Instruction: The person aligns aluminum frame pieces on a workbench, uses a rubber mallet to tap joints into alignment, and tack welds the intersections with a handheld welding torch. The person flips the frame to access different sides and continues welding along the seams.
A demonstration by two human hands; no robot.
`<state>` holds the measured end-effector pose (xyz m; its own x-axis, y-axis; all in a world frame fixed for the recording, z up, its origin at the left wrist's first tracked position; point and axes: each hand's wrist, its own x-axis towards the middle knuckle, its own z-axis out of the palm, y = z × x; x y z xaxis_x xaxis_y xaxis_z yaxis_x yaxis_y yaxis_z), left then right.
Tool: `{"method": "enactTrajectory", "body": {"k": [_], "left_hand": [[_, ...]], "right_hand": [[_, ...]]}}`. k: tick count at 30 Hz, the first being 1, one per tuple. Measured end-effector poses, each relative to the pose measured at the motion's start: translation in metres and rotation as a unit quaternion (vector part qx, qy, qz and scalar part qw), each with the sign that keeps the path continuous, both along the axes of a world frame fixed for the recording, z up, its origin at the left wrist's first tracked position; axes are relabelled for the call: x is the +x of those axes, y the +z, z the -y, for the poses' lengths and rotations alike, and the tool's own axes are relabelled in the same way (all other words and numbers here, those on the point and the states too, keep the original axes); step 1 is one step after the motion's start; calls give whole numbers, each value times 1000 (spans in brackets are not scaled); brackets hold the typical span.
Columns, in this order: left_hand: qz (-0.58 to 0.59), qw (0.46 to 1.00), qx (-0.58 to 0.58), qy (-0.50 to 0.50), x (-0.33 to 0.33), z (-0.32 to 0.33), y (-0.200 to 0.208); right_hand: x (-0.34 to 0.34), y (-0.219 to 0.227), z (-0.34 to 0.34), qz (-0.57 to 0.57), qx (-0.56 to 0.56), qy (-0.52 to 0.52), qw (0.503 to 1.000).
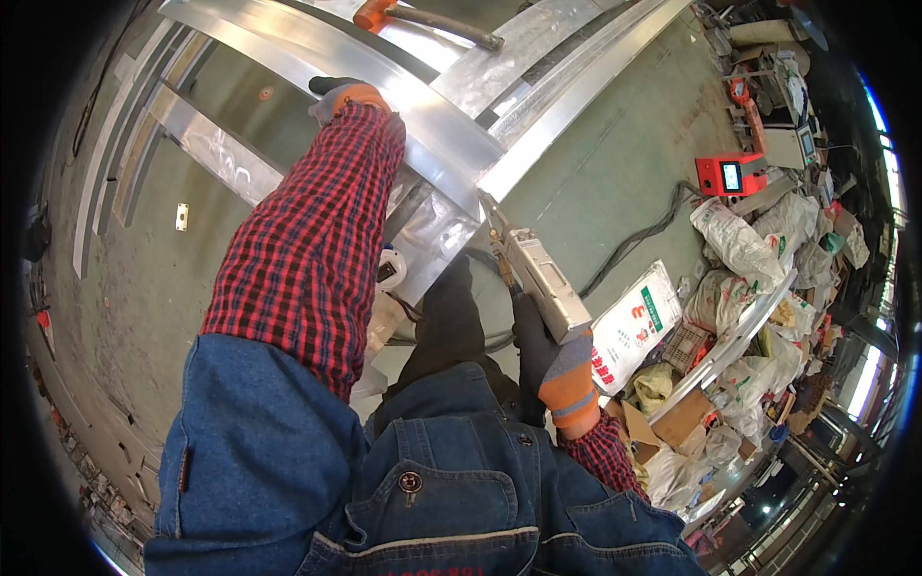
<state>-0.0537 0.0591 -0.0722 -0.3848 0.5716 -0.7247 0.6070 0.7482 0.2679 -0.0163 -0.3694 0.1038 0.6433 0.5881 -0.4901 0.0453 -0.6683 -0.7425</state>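
Observation:
My left hand (pixel 348 96), in a grey, black and orange glove, rests on a broad shiny metal bar (pixel 423 130) of a frame. Most of its fingers are hidden, so its grip is unclear. In the lower middle my right hand (pixel 545 355), gloved alike, is closed round a welding torch (pixel 545 278) with a boxy grey-beige body. The torch's thin nozzle points up and left, close to the corner where the broad bar meets a long angled bar (pixel 586 96). A round white gauge-like thing (pixel 390 270) sits by the frame under my left forearm.
An orange-headed hammer (pixel 437 21) lies across the frame's far bars. On the right are a red box with a lit screen (pixel 730 176), several stuffed white sacks (pixel 740 245) and a printed white bag (pixel 636 326). A dark cable (pixel 639 240) runs over the floor near the torch.

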Motion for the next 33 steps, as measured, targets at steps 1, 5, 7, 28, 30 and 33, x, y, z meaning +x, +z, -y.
{"method": "enactTrajectory", "body": {"k": [1,5,7,28,30,33], "left_hand": [[-3,1000,-5,-12,-1,0,0],[-23,995,-32,-88,-4,-3,-3],[-59,983,-45,-169,-5,-6,-9],[-209,847,-44,-487,-9,-17,-20],[-212,843,-45,-493,-9,-18,-21],[-215,841,-42,-495,-9,-18,-21]], "right_hand": [[0,-2,0,18,23,9,1000],[1,-6,0,47,37,31,998],[1,-5,0,49,31,34,998],[-4,0,6,56,9,38,998],[-4,0,8,55,9,36,998],[-5,1,12,22,5,17,1000]]}}
